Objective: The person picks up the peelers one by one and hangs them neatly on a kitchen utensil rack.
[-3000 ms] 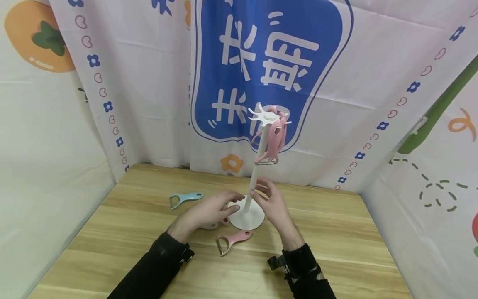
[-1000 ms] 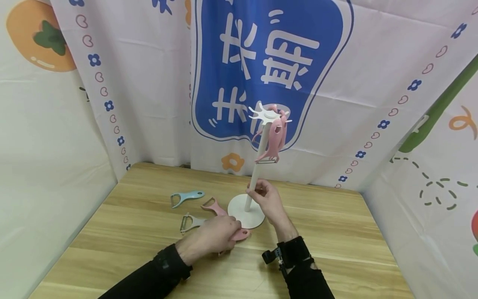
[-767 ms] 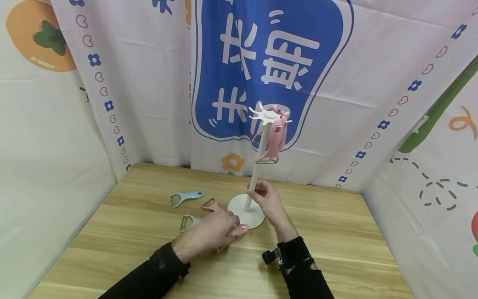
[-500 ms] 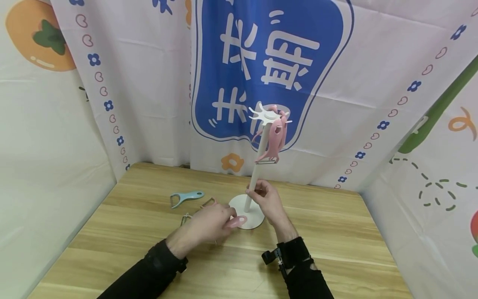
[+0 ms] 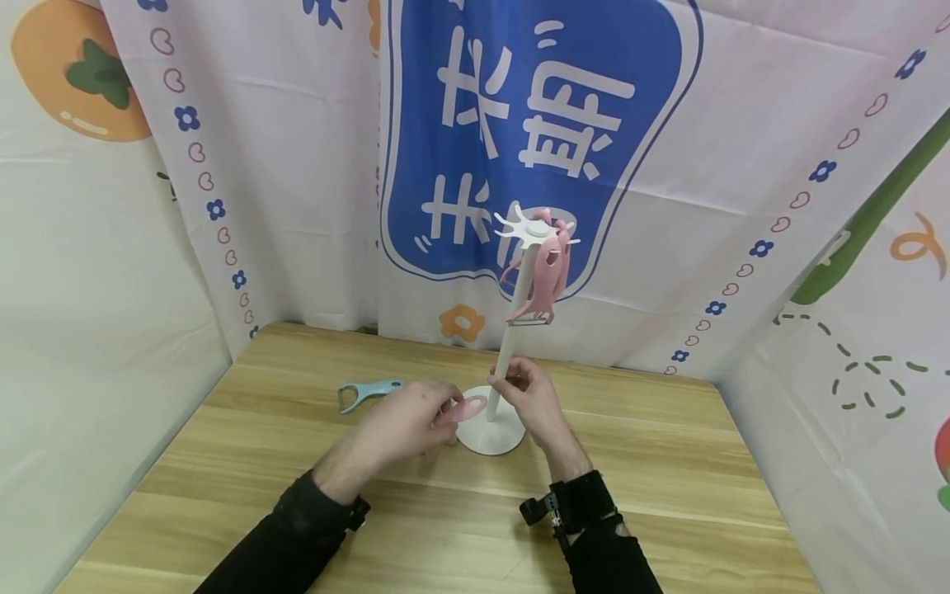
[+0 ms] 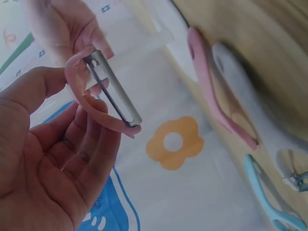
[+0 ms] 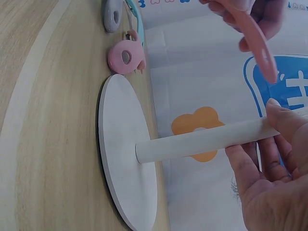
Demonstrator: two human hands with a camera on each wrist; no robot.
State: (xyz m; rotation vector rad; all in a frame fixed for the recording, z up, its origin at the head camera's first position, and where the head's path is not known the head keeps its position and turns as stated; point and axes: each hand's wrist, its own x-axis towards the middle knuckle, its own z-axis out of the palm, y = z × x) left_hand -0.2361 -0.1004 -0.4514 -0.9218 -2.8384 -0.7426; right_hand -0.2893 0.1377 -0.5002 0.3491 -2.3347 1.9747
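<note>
Since the earlier frames, the left hand (image 5: 395, 427) has lifted a pink peeler (image 5: 462, 412) off the table, from the near side of the stand, and carried it up and away from the person; the right hand (image 5: 536, 404) has closed on the pole.

A printed cloth (image 5: 312, 206) with a blue panel hangs across the far side. In front of it is the wooden table (image 5: 631, 511). Right of the table's middle, a white stand (image 5: 506, 351) rises from a round base (image 5: 478, 441) to a ring of hooks (image 5: 525, 231).

The right hand is to the right of the pole and grasps its lower part, thumb on one side and fingers on the other. The left hand, left of the pole, pinches the raised pink peeler by its forked head between thumb and fingers, the handle pointing right towards the pole without touching it.

Pink peelers (image 5: 545, 285) hang on the right side of the hooks, overlapping, so their number is unclear. On the table, left of the base, lie a grey peeler (image 6: 240, 77) and another pink peeler (image 6: 207, 77), both hidden behind the left hand in the head view. A blue peeler (image 5: 378, 389) lies farther left, beyond that hand.
</note>
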